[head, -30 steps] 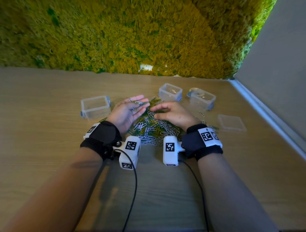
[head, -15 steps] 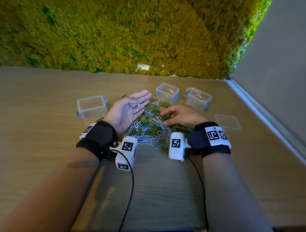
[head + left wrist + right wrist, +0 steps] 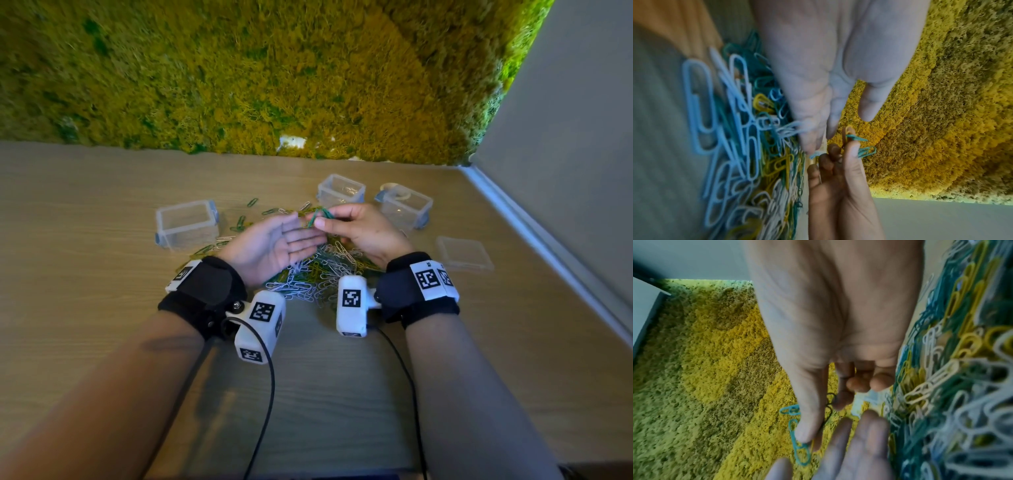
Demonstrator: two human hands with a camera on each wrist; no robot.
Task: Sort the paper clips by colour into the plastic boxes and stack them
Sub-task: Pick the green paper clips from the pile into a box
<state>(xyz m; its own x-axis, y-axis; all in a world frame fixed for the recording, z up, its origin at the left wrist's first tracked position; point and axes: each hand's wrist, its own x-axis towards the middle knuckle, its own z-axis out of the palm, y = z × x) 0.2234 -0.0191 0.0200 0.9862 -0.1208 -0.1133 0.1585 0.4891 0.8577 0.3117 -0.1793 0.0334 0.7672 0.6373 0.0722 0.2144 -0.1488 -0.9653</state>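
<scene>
A heap of green, yellow and white paper clips (image 3: 318, 270) lies on the wooden table between my wrists. My right hand (image 3: 356, 229) is raised above the heap and pinches a few green paper clips (image 3: 320, 216) (image 3: 863, 146) (image 3: 797, 434) between thumb and fingers. My left hand (image 3: 274, 243) is held palm up with straight fingers, its tips just under those clips. Three clear plastic boxes stand open: one at the left (image 3: 186, 224), one behind the heap (image 3: 340, 190), one at the right (image 3: 404, 205).
A clear lid (image 3: 464, 253) lies flat at the right. Loose green clips (image 3: 251, 202) are scattered beyond the heap. A moss wall (image 3: 274, 78) closes the far side and a grey wall (image 3: 565, 144) the right; the near table is bare wood.
My right hand has lifted off the heap with green clips pinched and moved left to the left hand's fingertips. The left hand has stayed palm up, drifting slightly right.
</scene>
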